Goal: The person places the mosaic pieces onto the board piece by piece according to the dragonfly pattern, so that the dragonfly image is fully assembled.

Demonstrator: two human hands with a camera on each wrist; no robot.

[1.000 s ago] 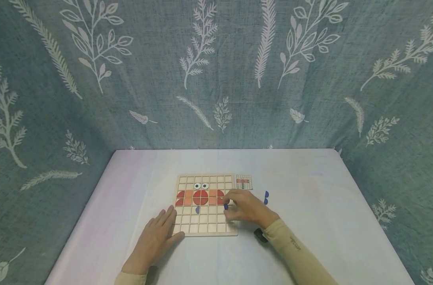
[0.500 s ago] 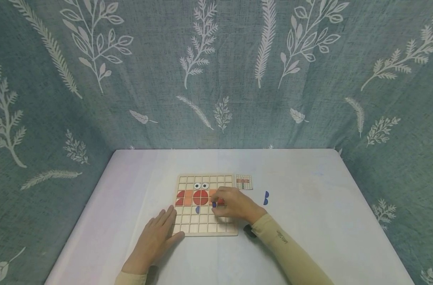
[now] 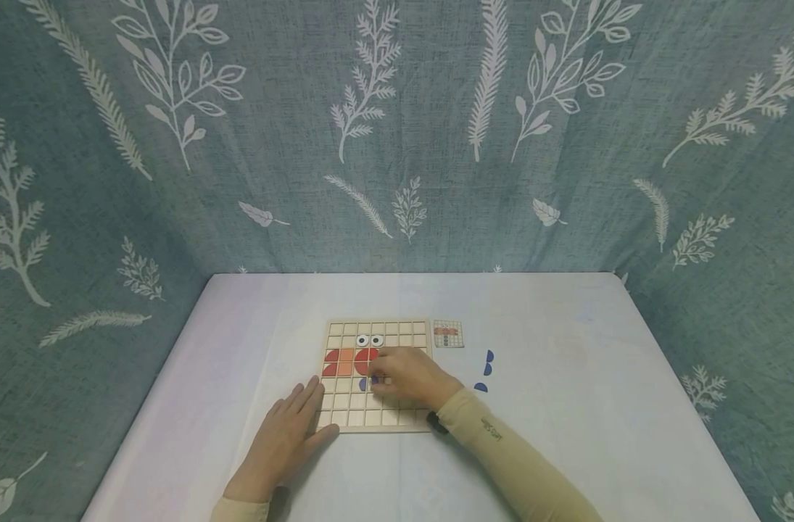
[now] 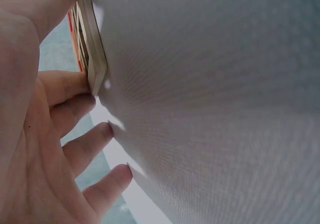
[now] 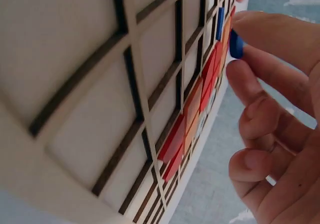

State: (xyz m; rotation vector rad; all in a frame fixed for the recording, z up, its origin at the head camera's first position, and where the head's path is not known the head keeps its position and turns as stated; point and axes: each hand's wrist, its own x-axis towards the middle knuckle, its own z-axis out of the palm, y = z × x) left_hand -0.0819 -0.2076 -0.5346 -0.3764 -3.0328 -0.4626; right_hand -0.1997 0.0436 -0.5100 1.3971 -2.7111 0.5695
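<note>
My right hand (image 3: pixel 410 373) pinches a small blue piece (image 5: pixel 236 44) between thumb and index finger, close over the wooden grid board (image 3: pixel 359 417). Just left of those fingertips, another blue piece (image 3: pixel 362 384) sits in a cell under the red pieces (image 3: pixel 361 362). Two round eye pieces (image 3: pixel 369 340) stand above the red, and orange pieces (image 3: pixel 346 361) lie to its left. The hand covers part of the board's right side in the head view. My left hand (image 3: pixel 286 435) rests with spread fingers at the board's lower left, thumb and index finger touching its edge.
A small pattern card (image 3: pixel 447 334) lies by the board's upper right corner. Further right, on the white table (image 3: pixel 566 435), are three loose blue half-round pieces (image 3: pixel 481 387). Patterned blue-green cloth (image 3: pixel 436 203) hangs behind and along both sides.
My right hand has moved left across the board with the blue piece, up beside the blue one in its cell. A loose blue piece has come out from behind my arm. The left hand stays put.
</note>
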